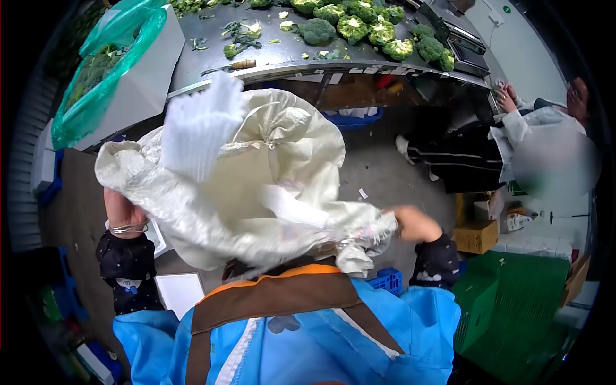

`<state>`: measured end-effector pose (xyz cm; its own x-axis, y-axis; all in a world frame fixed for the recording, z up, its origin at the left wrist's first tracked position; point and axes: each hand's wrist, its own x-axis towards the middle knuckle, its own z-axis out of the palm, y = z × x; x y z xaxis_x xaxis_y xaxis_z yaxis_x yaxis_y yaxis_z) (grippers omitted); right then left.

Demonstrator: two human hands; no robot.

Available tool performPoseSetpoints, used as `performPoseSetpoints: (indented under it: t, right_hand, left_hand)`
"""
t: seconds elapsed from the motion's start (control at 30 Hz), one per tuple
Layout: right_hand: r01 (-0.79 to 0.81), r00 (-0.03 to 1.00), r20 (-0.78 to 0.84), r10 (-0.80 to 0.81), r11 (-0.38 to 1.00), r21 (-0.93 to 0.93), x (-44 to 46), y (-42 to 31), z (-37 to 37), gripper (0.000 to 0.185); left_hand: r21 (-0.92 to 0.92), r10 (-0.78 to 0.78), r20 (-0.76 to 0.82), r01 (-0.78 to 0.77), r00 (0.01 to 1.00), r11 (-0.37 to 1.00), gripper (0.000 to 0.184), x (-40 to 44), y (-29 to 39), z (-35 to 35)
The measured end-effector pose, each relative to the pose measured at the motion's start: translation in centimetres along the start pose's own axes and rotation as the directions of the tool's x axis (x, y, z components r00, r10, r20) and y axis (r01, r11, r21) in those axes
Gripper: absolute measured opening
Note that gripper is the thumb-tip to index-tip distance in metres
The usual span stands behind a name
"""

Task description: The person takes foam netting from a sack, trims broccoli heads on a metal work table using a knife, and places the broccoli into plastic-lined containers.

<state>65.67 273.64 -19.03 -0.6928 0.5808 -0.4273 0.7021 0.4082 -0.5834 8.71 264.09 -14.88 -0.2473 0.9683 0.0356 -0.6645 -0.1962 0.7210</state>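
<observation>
A large white woven sack (pixel 308 147) spreads wide in front of my body, its mouth open toward the camera. At its left side my left hand (pixel 125 212) is closed on the rim, with the fingers partly behind the fabric. My right hand (pixel 416 223), blurred by motion, grips the bunched rim on the right. White foam netting (pixel 202 122) stands up at the sack's upper left, and another white netting piece (pixel 292 206), also blurred, lies in the mouth. The bottom of the sack is hidden.
Beyond the sack, a metal table (pixel 282 56) bears broccoli (pixel 317 31), a wooden-handled knife (pixel 244 64) and a scale (pixel 467 58). A green-lined box (pixel 138 83) stands at left. Another person (pixel 513 141) is at right, above green crates (pixel 513 308) and a cardboard box (pixel 477 237).
</observation>
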Motion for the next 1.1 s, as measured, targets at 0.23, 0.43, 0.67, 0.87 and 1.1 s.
performPoseSetpoints:
  t: [0.23, 0.43, 0.67, 0.87, 1.1]
  right_hand:
    - [0.666, 0.734, -0.028, -0.679, 0.71, 0.229, 21.0, -14.2, 0.0, 0.039]
    - [0.337, 0.93, 0.225, -0.29, 0.917, -0.215, 28.4, -11.0, 14.9, 0.064]
    - [0.286, 0.944, -0.145, -0.297, 0.514, 0.808, 24.7, -8.6, 11.3, 0.038]
    - [0.473, 0.708, -0.633, -0.312, -0.457, 0.754, 17.0, -2.3, -2.0, 0.038]
    - [0.865, 0.502, -0.749, 0.433, -0.232, 0.446, 13.7, 11.5, -11.8, 0.047]
  left_hand:
    - [0.659, 0.588, -0.098, -0.391, 0.803, 0.643, 0.02, 2.3, -2.6, 5.8]
    - [0.672, 0.504, -0.24, -0.232, 0.83, 0.703, 0.016, 1.8, -0.8, 6.6]
    - [0.575, 0.423, -0.218, -0.234, 0.879, 0.784, 0.017, -0.3, 1.3, 4.5]
    - [0.546, 0.412, -0.195, -0.25, 0.89, 0.8, 0.017, -0.1, 1.3, 4.4]
    - [0.487, 0.38, -0.177, -0.255, 0.908, 0.835, 0.018, 1.5, 0.1, 3.6]
